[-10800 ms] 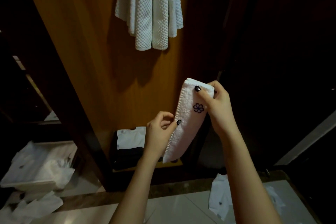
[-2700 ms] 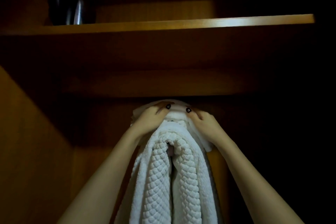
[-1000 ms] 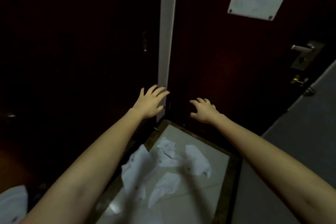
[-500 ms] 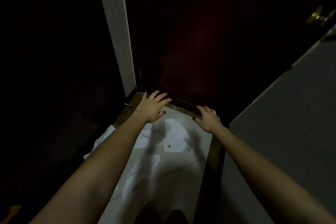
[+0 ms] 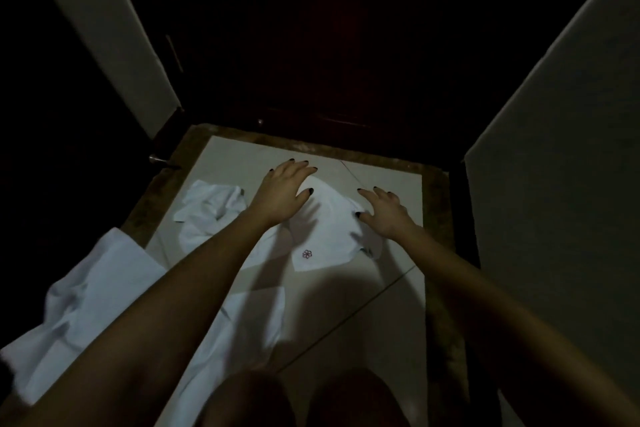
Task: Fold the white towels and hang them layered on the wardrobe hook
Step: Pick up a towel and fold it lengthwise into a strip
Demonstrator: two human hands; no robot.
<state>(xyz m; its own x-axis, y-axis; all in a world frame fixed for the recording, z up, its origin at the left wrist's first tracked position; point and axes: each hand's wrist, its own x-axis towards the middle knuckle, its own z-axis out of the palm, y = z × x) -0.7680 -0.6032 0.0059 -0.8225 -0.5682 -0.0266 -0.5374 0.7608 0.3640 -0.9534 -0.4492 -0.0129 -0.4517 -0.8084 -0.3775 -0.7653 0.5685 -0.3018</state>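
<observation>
Head view looks down at a tiled floor (image 5: 381, 288). The left hand (image 5: 282, 192) lies over the far edge of a small white towel (image 5: 325, 229), grip wide, fingers straight, holding nothing. The right hand (image 5: 382, 215) is at that towel's right edge, grip also wide, fingers spread, thumb at the cloth (touching vs. hovering: can't tell). This towel lies fairly flat on the floor w/ a dark flower logo (image 5: 307, 254) near its front corner. A crumpled towel (image 5: 207, 204) sits just left of it. A larger towel (image 5: 86, 295) lies further left, partly under the left forearm. A dark door (image 5: 329, 45) stands beyond, a pale wall (image 5: 571, 184) on the right.
</observation>
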